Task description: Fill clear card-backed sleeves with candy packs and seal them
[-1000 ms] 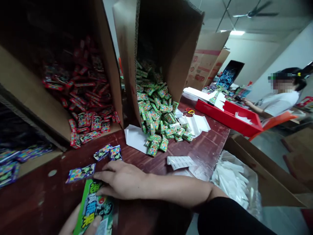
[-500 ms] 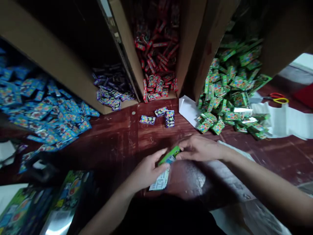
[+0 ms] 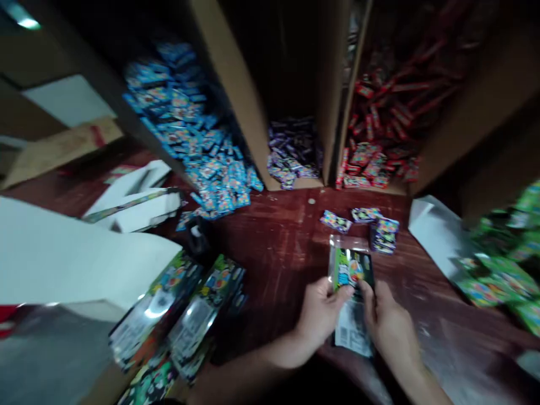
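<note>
Between my two hands is a flat printed packet (image 3: pixel 352 332), green and black with a clear strip along its top and a pale barcode near the bottom. My left hand (image 3: pixel 320 309) pinches its left edge, thumb on the front. The right hand (image 3: pixel 390 318) grips the opposite edge, its thumb also on the face. Just beyond the packet, small purple sachets (image 3: pixel 336 221) lie on the dark red table (image 3: pixel 274 225), with a stacked purple pair (image 3: pixel 385 235) at the right. Fingers behind the packet are hidden.
Cardboard boxes hold heaps of blue sachets (image 3: pixel 219 174), purple sachets (image 3: pixel 293 152) and red sachets (image 3: pixel 371 163). Green packets (image 3: pixel 498 281) spill at the right beside white paper (image 3: pixel 436 230). Stacked printed packages (image 3: pixel 202 309), a black object (image 3: pixel 197 239) and a white sheet (image 3: pixel 63 259) sit left.
The view has swung left, so the boxes appear further right. The packet was tilted and mostly covered by my hands; now it faces up, held at both sides.
</note>
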`<state>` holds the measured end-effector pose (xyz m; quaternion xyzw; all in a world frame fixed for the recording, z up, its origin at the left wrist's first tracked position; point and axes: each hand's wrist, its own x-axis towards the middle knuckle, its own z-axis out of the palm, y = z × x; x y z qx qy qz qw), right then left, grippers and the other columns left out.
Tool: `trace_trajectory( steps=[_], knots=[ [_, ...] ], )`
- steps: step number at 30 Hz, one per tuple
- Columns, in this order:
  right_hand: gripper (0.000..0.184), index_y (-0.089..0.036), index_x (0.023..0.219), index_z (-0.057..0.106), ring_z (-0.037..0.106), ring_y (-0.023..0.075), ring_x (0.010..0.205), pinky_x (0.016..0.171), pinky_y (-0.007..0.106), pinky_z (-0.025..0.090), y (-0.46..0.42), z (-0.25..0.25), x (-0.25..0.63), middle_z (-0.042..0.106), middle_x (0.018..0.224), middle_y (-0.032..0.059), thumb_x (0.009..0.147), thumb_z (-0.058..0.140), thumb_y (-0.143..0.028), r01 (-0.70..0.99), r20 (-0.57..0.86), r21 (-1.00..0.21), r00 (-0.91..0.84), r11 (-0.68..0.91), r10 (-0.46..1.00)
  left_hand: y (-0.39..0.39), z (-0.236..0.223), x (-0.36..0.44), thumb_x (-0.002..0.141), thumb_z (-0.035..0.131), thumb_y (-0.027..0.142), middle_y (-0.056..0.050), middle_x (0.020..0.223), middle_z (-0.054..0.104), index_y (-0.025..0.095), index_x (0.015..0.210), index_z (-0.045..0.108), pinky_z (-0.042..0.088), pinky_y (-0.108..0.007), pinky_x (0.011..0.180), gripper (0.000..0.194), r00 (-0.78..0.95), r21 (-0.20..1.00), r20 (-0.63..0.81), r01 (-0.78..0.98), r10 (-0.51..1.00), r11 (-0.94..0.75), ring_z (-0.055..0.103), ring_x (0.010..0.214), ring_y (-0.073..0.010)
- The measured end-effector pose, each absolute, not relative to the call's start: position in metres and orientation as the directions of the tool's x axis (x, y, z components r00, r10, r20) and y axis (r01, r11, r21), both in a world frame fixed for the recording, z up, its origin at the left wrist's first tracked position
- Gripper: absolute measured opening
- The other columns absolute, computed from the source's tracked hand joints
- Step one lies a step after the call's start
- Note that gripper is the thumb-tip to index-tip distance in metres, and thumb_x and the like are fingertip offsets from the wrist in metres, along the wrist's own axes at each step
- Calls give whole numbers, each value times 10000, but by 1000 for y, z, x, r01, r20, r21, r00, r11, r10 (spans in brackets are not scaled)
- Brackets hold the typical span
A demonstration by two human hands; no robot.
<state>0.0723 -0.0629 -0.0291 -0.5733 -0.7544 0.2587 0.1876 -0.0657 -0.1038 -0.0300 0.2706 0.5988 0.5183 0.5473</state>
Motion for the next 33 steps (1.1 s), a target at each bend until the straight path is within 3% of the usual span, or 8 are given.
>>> trace_trajectory(
  steps=[3,5,8,12,16,22,28,33],
  knots=[
    [361,-258,890,516,647,271,469,424,318,335,-66,-51,67,663,603,58,1029,266,-478,802,0,-507,-368,318,930,-114,-23,-91,801,736,509,-137,1123,737,192,1180,691,555,-375,841,496,-297,947,-292,43,909,318,694,1006,-296],
    [388,-260,939,558,654,268,480,428,328,366,-58,-52,69,689,635,70,1032,265,-498,788,-6,-454,-470,416,883,-114,3,-125,767,774,505,-166,1421,581,218,1439,509,482,-448,1040,776,-346,901,-151,337,926,273,572,1271,-349],
    [453,-267,1073,616,684,302,543,444,367,435,-31,-34,69,714,681,80,994,335,-614,800,5,-299,-544,520,839,-90,58,-198,923,611,414,-167,1577,394,166,1514,394,248,-492,1221,677,-331,575,85,786,940,225,353,1459,-335],
    [474,-228,1221,607,701,320,1008,798,445,567,36,2,25,736,1078,132,982,419,-592,657,223,-306,-654,689,723,-17,103,-294,932,596,276,-168,1546,405,146,1453,446,230,-470,1205,558,-378,91,99,925,921,369,359,1436,-349],
    [559,-135,1427,492,535,343,1270,1069,483,441,117,19,-64,610,1347,188,964,551,-441,549,225,-321,-748,772,625,62,97,-348,816,749,277,-131,1439,522,193,1355,504,326,-374,1149,598,-380,52,54,925,923,377,457,1360,-302],
    [973,-260,1559,317,384,408,1407,1077,556,415,193,-1,-193,303,1629,163,752,818,-472,564,128,-290,-778,773,615,114,59,-368,799,716,205,-249,1280,585,71,1317,448,449,-382,1009,598,-548,49,87,837,832,546,583,1225,-341],
    [531,-269,1490,453,454,369,1361,1031,536,461,207,-20,-219,342,1612,171,969,556,-262,559,108,-267,-792,785,601,95,69,-381,835,520,105,-233,1278,598,112,1443,415,470,-431,998,617,-491,81,131,871,861,485,629,1160,-352],
    [491,-311,1468,487,485,291,1369,1065,459,481,179,-11,-145,383,1608,73,1002,430,-166,503,150,-264,-822,823,550,60,90,-377,787,606,190,-97,1239,661,195,1339,560,476,-338,1019,553,-337,183,108,931,935,315,628,1162,-284]
  ],
)
